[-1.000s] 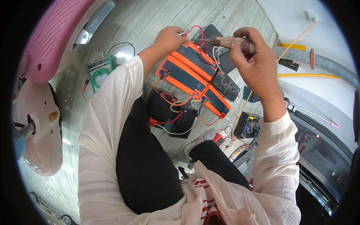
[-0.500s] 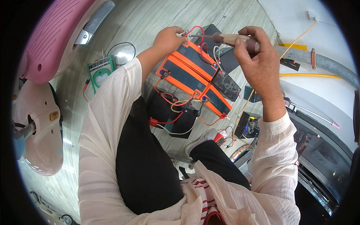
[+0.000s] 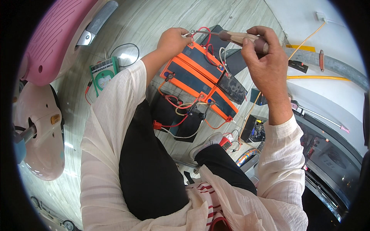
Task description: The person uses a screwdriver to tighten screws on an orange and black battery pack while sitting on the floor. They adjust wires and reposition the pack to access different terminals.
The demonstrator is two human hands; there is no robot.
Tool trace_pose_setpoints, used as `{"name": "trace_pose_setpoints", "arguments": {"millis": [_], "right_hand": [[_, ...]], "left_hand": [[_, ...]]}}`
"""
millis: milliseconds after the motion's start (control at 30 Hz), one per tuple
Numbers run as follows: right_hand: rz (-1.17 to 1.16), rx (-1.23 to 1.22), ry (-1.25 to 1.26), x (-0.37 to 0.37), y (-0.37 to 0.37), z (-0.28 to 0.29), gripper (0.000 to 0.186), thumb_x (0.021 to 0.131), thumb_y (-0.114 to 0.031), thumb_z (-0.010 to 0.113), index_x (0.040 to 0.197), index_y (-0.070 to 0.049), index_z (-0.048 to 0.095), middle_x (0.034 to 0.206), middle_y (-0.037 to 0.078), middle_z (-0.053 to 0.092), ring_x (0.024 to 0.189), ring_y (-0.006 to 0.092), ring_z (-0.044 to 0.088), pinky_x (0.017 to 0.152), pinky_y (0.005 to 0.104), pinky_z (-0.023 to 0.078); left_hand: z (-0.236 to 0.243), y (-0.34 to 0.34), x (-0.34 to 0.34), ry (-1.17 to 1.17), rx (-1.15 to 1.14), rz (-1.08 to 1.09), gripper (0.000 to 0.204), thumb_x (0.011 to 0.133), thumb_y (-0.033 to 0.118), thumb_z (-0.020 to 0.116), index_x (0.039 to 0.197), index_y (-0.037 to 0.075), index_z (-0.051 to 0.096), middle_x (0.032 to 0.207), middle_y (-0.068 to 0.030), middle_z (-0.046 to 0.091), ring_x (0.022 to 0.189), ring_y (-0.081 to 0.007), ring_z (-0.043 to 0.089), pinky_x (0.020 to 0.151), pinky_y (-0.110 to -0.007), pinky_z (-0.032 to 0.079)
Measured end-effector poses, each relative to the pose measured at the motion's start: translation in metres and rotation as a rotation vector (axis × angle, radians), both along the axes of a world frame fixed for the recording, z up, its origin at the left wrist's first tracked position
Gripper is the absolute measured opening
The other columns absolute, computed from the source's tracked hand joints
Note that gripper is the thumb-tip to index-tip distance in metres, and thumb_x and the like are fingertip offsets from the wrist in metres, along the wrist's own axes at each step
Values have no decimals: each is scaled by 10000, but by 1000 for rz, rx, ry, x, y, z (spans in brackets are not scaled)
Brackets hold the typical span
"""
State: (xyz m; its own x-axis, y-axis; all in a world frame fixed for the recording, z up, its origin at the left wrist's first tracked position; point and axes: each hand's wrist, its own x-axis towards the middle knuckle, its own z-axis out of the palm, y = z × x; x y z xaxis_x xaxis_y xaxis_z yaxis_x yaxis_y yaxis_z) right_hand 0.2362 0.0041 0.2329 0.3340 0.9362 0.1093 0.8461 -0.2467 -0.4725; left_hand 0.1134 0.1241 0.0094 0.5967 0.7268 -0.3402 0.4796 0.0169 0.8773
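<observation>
My left hand [image 3: 174, 41] is closed in a pinch on a small pale wire end with what looks like a ring lug, above the far corner of the orange-and-black batteries [image 3: 187, 79]. In my right hand [image 3: 266, 57] is a screwdriver [image 3: 236, 37] with a wooden handle, fingers wrapped round its end. Its shaft points left, and the tip meets the wire end at my left fingertips. A red wire [image 3: 209, 35] loops behind the shaft. Red, white and black wires link the battery terminals. My left palm side is hidden.
Black batteries [image 3: 187, 129] stand nearer my legs. A green-and-white device [image 3: 103, 75] with leads lies on the floor to the left. Pink [image 3: 58, 34] and cream [image 3: 41, 127] scooter bodies stand at far left. A red multimeter [image 3: 225, 143] and a tool box [image 3: 254, 129] sit lower right.
The screwdriver has shifted slightly left and up, its tip now at the wire end in my left fingers. My right hand tilts a little; my left hand stays nearly still.
</observation>
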Motion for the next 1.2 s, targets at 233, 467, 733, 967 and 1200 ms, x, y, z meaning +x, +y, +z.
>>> {"name": "trace_pose_setpoints", "arguments": {"millis": [233, 467, 733, 967, 1200], "right_hand": [[21, 18, -28, -3, 1, -6, 216, 879, -134, 675, 1066, -47, 611, 810, 122, 742, 607, 134, 655, 571, 266, 516], [41, 33, -41, -4, 0, -10, 224, 870, -132, 686, 1066, -53, 610, 846, 132, 737, 711, 207, 715, 610, 291, 550], [89, 17, -82, -11, -1, -11, 251, 843, -136, 712, 1058, -54, 611, 844, 130, 695, 775, 281, 697, 660, 340, 548], [105, 17, -79, -10, -2, -10, 252, 849, -155, 710, 1054, -57, 603, 838, 141, 695, 759, 304, 691, 659, 364, 548], [61, -37, -53, -15, -5, -3, 240, 863, -155, 700, 1045, -37, 598, 836, 141, 728, 699, 291, 699, 626, 346, 543]], "left_hand": [[-1, -1, 0, 8, 13, 15, 288, 840, 290, 713, 1060, 111, 765, 941, -118, 737, 875, -273, 690, 804, -375, 525], [1, -2, -1, -5, -18, 21, 289, 833, 298, 716, 1053, 119, 771, 941, -119, 738, 875, -276, 690, 808, -371, 525], [-2, 0, -3, -52, -64, 2, 319, 845, 303, 684, 1072, 94, 765, 955, -138, 737, 882, -278, 691, 814, -371, 523], [3, 0, -16, -102, -93, -103, 385, 847, 264, 635, 1169, 74, 727, 999, -174, 732, 909, -309, 698, 846, -375, 522], [9, -7, -26, -108, 15, -237, 525, 819, 215, 612, 1328, 86, 625, 1079, -192, 717, 1008, -317, 686, 904, -379, 515]]}}
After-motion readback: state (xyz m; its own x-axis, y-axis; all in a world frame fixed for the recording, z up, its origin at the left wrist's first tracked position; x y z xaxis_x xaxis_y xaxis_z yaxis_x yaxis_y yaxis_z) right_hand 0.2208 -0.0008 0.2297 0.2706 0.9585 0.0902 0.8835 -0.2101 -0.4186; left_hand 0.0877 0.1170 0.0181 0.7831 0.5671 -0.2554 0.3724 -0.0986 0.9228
